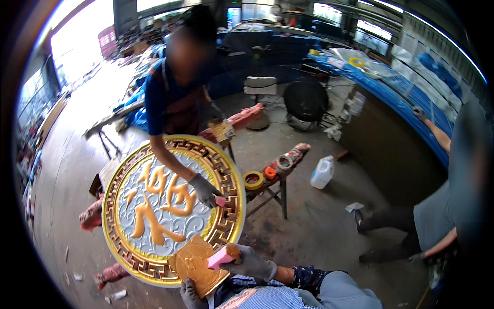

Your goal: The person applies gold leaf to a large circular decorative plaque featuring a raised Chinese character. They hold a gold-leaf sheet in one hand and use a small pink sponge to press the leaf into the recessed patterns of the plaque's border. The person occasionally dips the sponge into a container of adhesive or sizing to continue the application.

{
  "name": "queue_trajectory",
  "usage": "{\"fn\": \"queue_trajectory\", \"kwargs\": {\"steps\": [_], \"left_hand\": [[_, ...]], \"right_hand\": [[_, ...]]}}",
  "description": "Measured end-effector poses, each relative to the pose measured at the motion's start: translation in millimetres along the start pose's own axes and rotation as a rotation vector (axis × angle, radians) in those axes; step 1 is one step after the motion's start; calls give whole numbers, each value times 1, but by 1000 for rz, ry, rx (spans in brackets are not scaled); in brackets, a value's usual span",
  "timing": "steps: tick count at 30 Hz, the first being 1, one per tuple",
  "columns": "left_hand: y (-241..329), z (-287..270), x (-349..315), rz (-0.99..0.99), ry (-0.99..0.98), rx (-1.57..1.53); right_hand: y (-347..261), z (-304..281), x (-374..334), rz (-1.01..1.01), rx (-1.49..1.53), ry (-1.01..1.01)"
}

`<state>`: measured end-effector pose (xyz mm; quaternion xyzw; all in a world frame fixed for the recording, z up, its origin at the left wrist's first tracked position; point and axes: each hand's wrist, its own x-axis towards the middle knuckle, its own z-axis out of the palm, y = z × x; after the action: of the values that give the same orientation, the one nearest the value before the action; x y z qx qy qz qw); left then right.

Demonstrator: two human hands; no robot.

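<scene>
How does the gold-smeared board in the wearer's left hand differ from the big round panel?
Shape: the board has straight edges and corners, while the panel is a disc.
Size: the board is far smaller than the panel.
Surface: the board is smeared gold, while the panel has raised gold characters on a pale grey scrollwork field inside a fretwork border.
Shared: both show gold colour.

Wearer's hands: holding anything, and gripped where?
Yes, both hands. Left hand: gold-coated board, by its lower-left edge in the picture. Right hand: pink block, by its right end.
</scene>
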<state>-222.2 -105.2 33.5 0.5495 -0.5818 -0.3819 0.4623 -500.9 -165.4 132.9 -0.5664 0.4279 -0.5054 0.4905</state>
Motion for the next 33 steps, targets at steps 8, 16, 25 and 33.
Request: {"fn": "queue_trajectory", "kwargs": {"steps": [8,16,25,33], "left_hand": [[-14,10,31,295,-130,66],[42,35,39,-544,-189,-514],[35,39,45,-437,-343,-504],[31,34,43,-444,-368,-504]], "right_hand": [[-26,1,-53,23,-55,207],[-52,17,-88,-105,-88,319],[-52,23,-122,-49,-148,468],[-45,30,-119,-137,-225,478]]}}
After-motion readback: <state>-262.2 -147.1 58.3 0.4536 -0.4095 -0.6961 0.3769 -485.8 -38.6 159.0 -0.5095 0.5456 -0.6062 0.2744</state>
